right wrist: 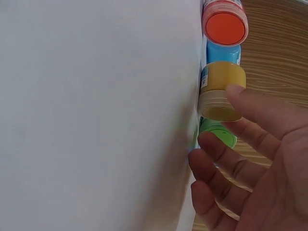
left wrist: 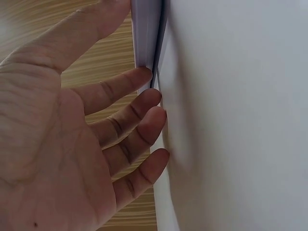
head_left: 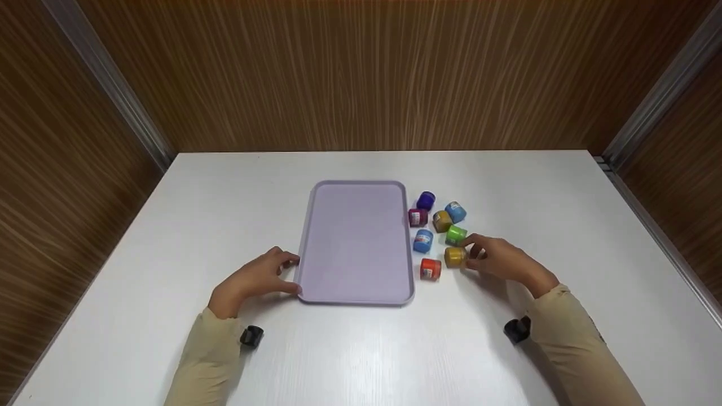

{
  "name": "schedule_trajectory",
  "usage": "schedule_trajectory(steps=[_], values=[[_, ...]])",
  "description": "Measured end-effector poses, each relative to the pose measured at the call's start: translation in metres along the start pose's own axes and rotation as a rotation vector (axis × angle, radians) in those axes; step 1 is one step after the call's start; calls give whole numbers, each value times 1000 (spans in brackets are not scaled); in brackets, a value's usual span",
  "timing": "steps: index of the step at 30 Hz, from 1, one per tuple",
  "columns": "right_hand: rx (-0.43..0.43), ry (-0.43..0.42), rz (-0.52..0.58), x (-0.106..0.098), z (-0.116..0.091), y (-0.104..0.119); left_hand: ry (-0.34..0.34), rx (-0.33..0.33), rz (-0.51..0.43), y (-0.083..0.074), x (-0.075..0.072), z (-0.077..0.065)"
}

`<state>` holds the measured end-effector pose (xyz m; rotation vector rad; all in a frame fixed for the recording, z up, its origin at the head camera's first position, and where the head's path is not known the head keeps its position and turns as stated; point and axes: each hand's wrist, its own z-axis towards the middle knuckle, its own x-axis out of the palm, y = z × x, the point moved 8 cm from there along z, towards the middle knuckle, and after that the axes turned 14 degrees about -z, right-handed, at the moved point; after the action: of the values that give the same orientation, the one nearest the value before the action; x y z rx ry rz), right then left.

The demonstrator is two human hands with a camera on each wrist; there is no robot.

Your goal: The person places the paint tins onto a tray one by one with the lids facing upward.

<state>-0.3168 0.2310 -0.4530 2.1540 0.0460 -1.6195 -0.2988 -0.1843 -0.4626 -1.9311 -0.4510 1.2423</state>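
My left hand (head_left: 256,282) is at the near left corner of a pale purple tray (head_left: 355,242) lying flat. Its thumb and index finger touch the rim, spread apart; the left wrist view shows the other fingers loosely bent beside it. My right hand (head_left: 502,259) reaches a small yellow paint jar (head_left: 454,257) lying on its side. In the right wrist view the thumb (right wrist: 237,92) overlaps the jar near its clear lid, while the index fingertip is partly hidden behind the lid. In the head view that fingertip is near a green paint jar (head_left: 456,235).
Beside the tray's right edge lie an orange-red jar (head_left: 430,269), a blue jar (head_left: 423,241), a dark red jar (head_left: 418,217), a purple jar (head_left: 426,201), a second yellow jar (head_left: 443,221) and a light blue jar (head_left: 456,212). The white table (head_left: 350,349) meets wood-grain panels (head_left: 366,79) behind.
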Motion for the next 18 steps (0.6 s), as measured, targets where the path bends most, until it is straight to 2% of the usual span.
schedule_trajectory(steps=[18], values=[[40,-7,24,3,-4,0,-2,4,6,-1,1,-2]])
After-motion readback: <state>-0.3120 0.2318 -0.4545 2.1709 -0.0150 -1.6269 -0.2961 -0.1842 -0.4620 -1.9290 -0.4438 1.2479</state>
